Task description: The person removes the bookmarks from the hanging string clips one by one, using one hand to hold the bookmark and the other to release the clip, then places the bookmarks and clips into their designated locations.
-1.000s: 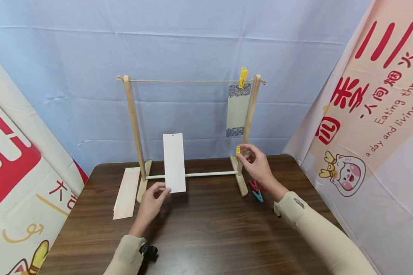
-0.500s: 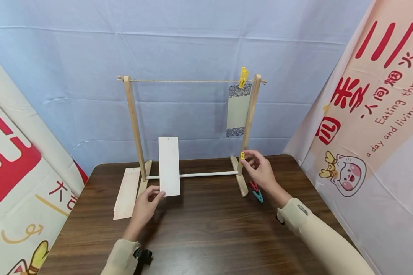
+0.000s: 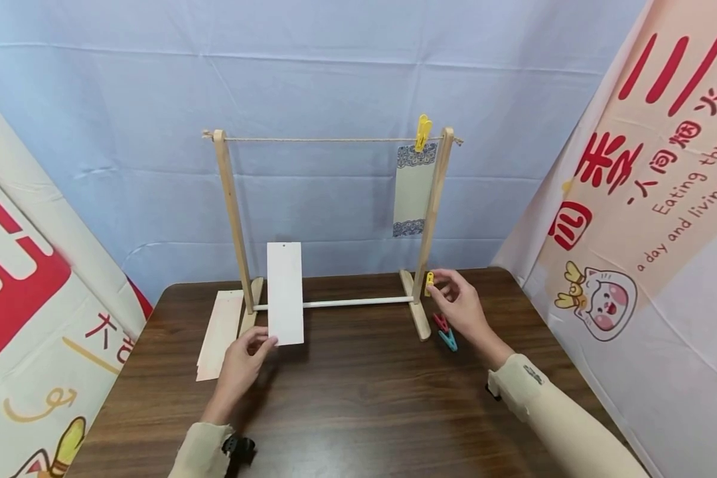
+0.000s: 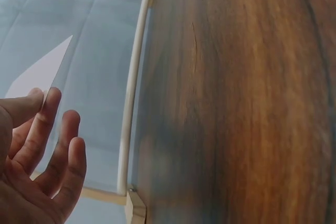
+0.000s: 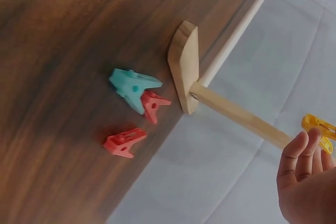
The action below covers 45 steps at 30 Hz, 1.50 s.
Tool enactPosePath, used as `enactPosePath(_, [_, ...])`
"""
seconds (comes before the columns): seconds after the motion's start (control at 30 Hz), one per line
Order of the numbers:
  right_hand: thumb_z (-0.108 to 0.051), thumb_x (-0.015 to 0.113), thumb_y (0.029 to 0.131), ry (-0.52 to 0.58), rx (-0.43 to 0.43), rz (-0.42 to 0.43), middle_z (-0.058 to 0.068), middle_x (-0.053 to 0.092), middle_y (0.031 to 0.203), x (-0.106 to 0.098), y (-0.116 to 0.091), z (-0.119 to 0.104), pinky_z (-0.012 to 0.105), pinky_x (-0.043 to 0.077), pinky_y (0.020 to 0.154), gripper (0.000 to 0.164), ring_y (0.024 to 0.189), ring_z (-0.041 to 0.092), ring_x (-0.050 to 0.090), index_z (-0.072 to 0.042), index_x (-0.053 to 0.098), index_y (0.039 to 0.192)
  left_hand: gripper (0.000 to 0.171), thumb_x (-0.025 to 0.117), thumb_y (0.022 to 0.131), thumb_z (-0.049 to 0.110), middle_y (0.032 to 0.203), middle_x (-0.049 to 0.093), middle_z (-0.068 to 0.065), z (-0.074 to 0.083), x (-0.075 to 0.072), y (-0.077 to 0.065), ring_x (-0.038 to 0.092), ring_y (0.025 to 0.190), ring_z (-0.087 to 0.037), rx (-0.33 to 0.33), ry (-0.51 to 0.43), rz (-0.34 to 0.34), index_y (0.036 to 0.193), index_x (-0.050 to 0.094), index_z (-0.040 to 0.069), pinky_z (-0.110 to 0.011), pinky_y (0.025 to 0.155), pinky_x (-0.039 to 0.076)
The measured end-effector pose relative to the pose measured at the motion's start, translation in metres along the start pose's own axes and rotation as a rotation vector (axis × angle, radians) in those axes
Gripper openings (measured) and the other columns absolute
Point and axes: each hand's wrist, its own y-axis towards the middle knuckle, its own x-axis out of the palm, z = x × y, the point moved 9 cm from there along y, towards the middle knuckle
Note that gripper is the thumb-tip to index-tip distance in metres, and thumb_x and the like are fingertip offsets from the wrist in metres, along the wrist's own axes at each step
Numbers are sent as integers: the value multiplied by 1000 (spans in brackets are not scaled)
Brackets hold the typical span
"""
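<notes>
My left hand [image 3: 239, 365] pinches a blank white paper card [image 3: 285, 292] with a small hole near its top. The thumb and fingers grip the lower left corner, and the card stands nearly upright in front of the wooden rack [image 3: 234, 212]. In the left wrist view, the card [image 4: 44, 72] is seen almost edge-on. By the rack's right post, my right hand [image 3: 463, 309] holds a yellow clothespin [image 3: 429, 284] between thumb and fingers. From the rope [image 3: 317, 140] a blue-patterned card [image 3: 412, 192] hangs under another yellow clothespin [image 3: 422, 134].
A stack of pale cards [image 3: 220, 335] lies on the table [image 3: 358, 411] beside the rack's left foot. To the right of the right foot [image 3: 419, 318] lie a teal clothespin [image 5: 131, 86] and two red ones, one red clothespin [image 5: 125, 142] lying apart. A white bar [image 3: 358, 303] joins the posts low down.
My left hand has carried the white card left and slightly down. My right hand, with its clothespin, has moved right and down, past the right post.
</notes>
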Motion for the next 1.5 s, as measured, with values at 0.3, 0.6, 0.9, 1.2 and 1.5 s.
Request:
enactPosePath(0.3, [4, 76, 98, -20, 23, 4, 28, 71, 109, -3, -11, 2, 19, 49, 60, 33, 72, 26, 63, 8, 67, 130, 19, 76, 103, 20, 100, 81, -6, -11, -8, -6, 73, 91, -19, -35, 47, 6, 118, 75, 8, -25, 82, 54])
enactPosePath(0.6, [8, 76, 96, -25, 26, 3, 32, 71, 108, -10, -20, -29, 18, 51, 60, 33, 72, 28, 65, 14, 66, 127, 18, 76, 103, 18, 98, 81, -9, -16, -16, -11, 76, 91, -25, -29, 42, 11, 116, 75, 5, -23, 79, 53])
enactPosePath(0.9, [7, 75, 97, -43, 54, 3, 31, 70, 109, -14, -25, -22, 19, 52, 63, 32, 72, 24, 64, 13, 66, 127, 11, 78, 101, 15, 94, 81, -6, -25, -24, -13, 77, 87, -20, -17, 60, 44, 109, 75, 8, -20, 77, 53])
enactPosePath(1.2, [6, 75, 97, -27, 71, 8, 31, 71, 108, -17, -29, -12, 19, 52, 63, 32, 72, 23, 64, 13, 66, 127, 11, 79, 101, 16, 93, 81, -5, -33, -34, -17, 73, 84, -6, -28, 72, 57, 108, 76, 7, -16, 80, 53])
enactPosePath(1.5, [6, 75, 97, -37, 88, 4, 31, 71, 109, -18, -35, -8, 22, 53, 64, 33, 73, 27, 66, 12, 65, 128, 14, 77, 103, 17, 96, 82, -7, -38, -45, -24, 76, 87, -8, -53, 100, 42, 111, 75, 6, -20, 82, 55])
